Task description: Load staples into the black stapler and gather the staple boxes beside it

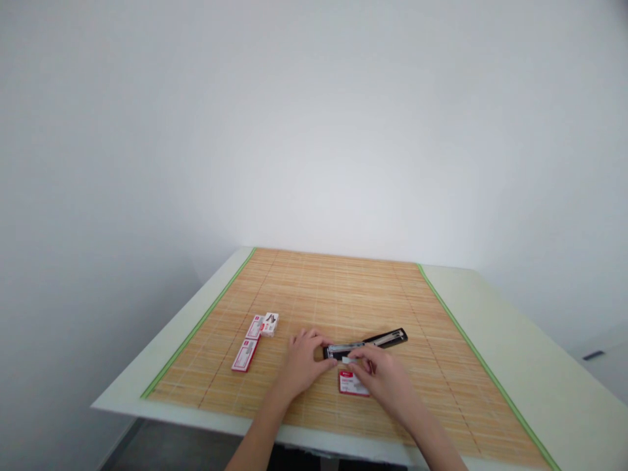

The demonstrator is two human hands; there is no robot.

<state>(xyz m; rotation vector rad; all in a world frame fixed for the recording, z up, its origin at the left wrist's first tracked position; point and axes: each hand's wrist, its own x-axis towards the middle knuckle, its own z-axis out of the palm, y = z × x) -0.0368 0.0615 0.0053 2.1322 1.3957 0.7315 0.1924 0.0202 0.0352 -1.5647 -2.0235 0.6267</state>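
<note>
A black stapler lies opened out on the bamboo mat, its metal channel showing. My left hand grips the stapler's left end, with the thumb on the near side and the fingers on the far side. Between thumb and fingertips, my right hand pinches a small silvery strip of staples right beside the stapler's near edge. Just below that strip sits a red and white staple box, partly covered by my right hand.
Two red and white flat boxes lie end to end on the left of the mat, beside a small white box. The green-edged bamboo mat covers the middle of a pale table. A white wall rises behind it.
</note>
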